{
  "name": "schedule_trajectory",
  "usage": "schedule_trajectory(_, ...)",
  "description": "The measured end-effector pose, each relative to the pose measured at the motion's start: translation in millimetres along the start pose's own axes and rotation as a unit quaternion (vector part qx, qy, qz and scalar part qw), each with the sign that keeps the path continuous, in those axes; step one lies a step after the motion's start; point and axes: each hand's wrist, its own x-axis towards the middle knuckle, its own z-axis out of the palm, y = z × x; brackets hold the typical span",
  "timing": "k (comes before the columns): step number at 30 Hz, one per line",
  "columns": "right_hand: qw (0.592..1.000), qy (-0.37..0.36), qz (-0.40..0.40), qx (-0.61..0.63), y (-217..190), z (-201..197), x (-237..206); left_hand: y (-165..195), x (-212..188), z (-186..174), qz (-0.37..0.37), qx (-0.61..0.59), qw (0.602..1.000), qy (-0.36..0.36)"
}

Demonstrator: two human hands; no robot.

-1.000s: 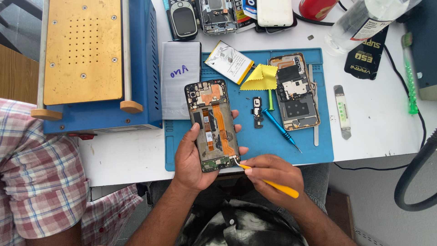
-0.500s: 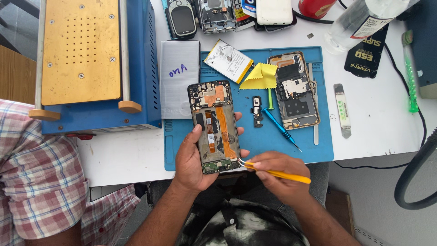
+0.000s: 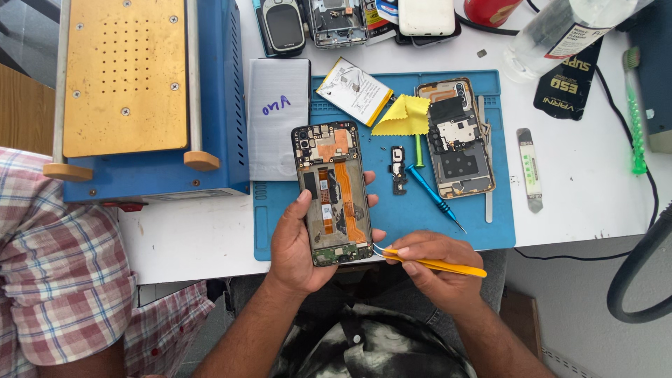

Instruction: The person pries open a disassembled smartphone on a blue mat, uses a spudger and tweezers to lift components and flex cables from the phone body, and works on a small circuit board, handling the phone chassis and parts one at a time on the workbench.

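Low over the blue mat [image 3: 280,231], the left hand [image 3: 297,241] wraps its fingers around an opened phone [image 3: 332,192], its insides facing up. Meanwhile the right hand [image 3: 437,269] pinches yellow tweezers [image 3: 434,262], tips touching the phone's bottom right corner.

Both forearms are bare from the lower edge of the view up to the wrists, with no sleeve, watch or band showing on them. The left hand [image 3: 297,241] and the right hand [image 3: 437,269] wear no gloves and no rings that can be made out. Below them, a garment [image 3: 364,346] covers the lap, patterned in black, grey and off-white blotches, with small round buttons or snaps on it.
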Motion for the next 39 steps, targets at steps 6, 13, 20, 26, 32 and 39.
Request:
schedule_trajectory(6,0.998,-0.022,-0.025,-0.061,-7.4,6.6,3.5,-1.0,0.7,0.0,-0.002,-0.008,1.000,0.001)
schedule_trajectory(13,0.995,-0.031,-0.037,-0.087,-11.6,10.6,9.0,-1.5,1.3,-1.4,-0.006,-0.014,1.000,0.001)
schedule_trajectory(20,0.978,-0.048,-0.095,-0.182,-17.0,16.8,11.1,1.2,3.6,-2.1,-0.003,-0.004,1.000,0.012)
schedule_trajectory(26,0.960,-0.058,-0.147,-0.233,-18.7,21.1,11.5,3.0,4.5,-1.7,0.001,-0.003,1.000,0.017)
schedule_trajectory(32,0.952,-0.049,-0.161,-0.255,-16.9,25.1,11.6,3.9,5.1,-2.3,-0.002,-0.004,1.000,0.027)
schedule_trajectory(39,0.978,-0.037,-0.081,-0.188,-20.5,19.0,12.9,2.8,4.8,-0.9,-0.001,0.001,1.000,0.017)
